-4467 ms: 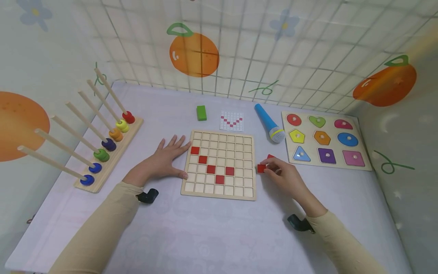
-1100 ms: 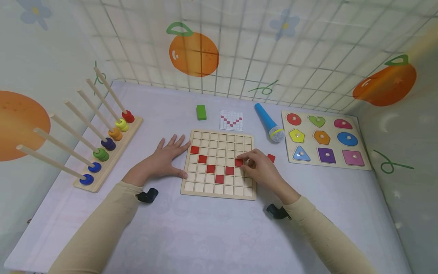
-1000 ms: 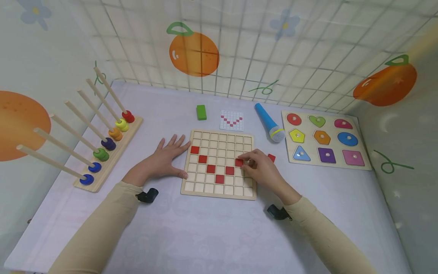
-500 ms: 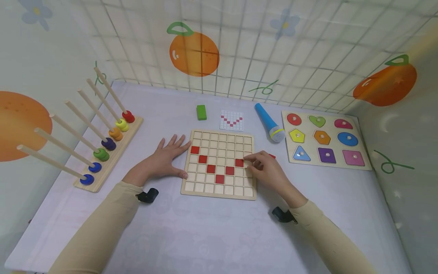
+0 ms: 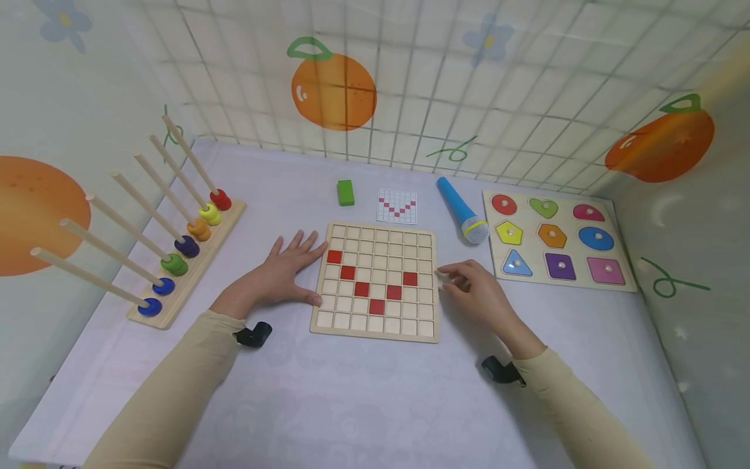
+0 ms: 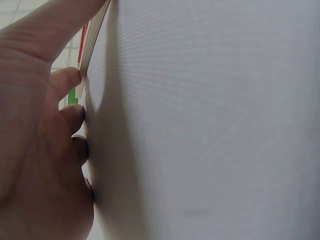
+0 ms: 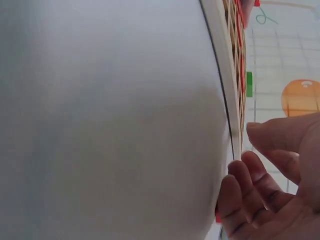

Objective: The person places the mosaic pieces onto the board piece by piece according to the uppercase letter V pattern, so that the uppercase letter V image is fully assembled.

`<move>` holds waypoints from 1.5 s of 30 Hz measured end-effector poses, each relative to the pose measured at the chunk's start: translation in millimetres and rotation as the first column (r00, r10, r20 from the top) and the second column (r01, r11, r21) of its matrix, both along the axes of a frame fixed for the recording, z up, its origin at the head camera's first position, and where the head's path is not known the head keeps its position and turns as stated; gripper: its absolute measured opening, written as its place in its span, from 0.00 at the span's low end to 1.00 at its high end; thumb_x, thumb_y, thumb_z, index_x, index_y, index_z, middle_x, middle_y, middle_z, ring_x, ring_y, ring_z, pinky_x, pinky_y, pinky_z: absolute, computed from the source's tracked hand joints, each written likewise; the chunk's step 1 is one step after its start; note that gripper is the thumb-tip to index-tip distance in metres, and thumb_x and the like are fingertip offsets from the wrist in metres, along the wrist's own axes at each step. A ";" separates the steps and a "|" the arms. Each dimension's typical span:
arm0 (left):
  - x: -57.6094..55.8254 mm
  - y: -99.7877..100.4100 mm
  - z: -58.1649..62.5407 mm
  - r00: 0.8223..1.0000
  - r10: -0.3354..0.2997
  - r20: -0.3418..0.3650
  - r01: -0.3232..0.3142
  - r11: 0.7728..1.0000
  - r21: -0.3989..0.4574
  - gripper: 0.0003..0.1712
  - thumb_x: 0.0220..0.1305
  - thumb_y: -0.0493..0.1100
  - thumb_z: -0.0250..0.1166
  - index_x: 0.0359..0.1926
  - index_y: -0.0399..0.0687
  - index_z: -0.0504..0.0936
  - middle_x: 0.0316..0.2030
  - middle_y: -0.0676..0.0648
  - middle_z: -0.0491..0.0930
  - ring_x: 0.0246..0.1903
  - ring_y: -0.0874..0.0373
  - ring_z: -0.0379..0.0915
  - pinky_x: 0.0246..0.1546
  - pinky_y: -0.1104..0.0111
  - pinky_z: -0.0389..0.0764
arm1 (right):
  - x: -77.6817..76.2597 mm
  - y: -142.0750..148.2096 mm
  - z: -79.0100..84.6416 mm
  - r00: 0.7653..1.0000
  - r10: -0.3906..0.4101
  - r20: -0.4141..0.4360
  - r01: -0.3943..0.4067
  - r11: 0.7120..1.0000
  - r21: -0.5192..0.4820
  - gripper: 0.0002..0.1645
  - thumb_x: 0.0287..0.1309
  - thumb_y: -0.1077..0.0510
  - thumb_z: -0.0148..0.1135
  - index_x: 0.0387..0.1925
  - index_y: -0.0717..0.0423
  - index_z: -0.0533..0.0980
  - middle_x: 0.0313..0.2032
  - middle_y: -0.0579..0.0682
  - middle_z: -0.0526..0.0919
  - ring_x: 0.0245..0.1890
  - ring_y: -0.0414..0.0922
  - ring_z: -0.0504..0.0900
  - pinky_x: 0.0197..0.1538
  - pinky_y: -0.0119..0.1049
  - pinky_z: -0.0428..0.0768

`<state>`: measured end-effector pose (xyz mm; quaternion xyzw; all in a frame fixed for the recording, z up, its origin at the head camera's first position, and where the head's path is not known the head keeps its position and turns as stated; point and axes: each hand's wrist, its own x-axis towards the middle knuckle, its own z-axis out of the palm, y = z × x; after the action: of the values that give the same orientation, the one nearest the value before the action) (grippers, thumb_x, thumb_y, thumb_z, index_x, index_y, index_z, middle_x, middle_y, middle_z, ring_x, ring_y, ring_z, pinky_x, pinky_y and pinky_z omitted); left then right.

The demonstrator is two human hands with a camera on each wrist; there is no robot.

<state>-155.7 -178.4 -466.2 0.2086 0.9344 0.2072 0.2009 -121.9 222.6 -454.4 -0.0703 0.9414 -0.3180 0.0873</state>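
A wooden grid board (image 5: 375, 333) lies flat on the table with several red square tiles (image 5: 377, 307) set in its cells in a V shape. My left hand (image 5: 275, 280) rests at the board's left side, fingers spread, thumb and index touching its edge. Just off the right edge is my right hand (image 5: 477, 293), its fingers loosely bent, thumb and index apart with nothing between them. In the right wrist view a bit of red (image 7: 218, 216) shows under the fingers; the head view has it hidden behind the hand. A pattern card (image 5: 397, 207) with a V lies behind the board.
A green block (image 5: 346, 193) and a blue toy microphone (image 5: 459, 208) lie behind the board. On the left stands a peg stacker (image 5: 199, 267) with coloured rings. A shape puzzle board (image 5: 577, 260) occupies the right.
A red tile has gone from my right hand into the right arm of the V. That hand has let go and drawn back right, off the board. My left hand stays in place.
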 end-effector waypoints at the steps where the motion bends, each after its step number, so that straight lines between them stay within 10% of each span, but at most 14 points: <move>1: -0.1 0.0 0.0 1.000 0.001 0.000 -0.001 1.000 0.000 0.71 0.45 0.68 0.79 0.82 0.55 0.49 0.81 0.44 0.37 0.79 0.44 0.21 0.75 0.45 0.22 | -0.8 2.8 -0.3 1.000 -0.006 -0.004 0.006 1.000 0.006 0.20 0.65 0.59 0.67 0.58 0.53 0.81 0.48 0.52 0.80 0.43 0.49 0.79 0.47 0.42 0.82; 19: -1.4 -0.6 -5.1 1.000 0.001 0.002 -0.001 1.000 0.009 0.71 0.45 0.69 0.78 0.82 0.55 0.48 0.81 0.43 0.37 0.79 0.44 0.20 0.75 0.45 0.22 | -10.4 31.3 -4.5 0.992 -0.125 0.021 0.123 0.990 0.064 0.23 0.67 0.58 0.66 0.62 0.55 0.78 0.50 0.58 0.74 0.45 0.53 0.75 0.45 0.43 0.81; 45: -1.4 -0.7 -3.5 1.000 0.006 -0.003 -0.006 1.000 0.008 0.71 0.45 0.70 0.78 0.82 0.56 0.48 0.81 0.45 0.36 0.79 0.46 0.20 0.75 0.47 0.21 | -16.3 29.8 -8.4 0.995 -0.101 0.017 0.100 0.994 0.047 0.17 0.66 0.63 0.65 0.55 0.53 0.74 0.46 0.57 0.82 0.39 0.52 0.76 0.37 0.37 0.79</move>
<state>-157.2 -179.1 -469.7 0.2070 0.9345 0.2114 0.1981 -138.2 252.4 -462.8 -0.0177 0.9499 -0.3011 0.0821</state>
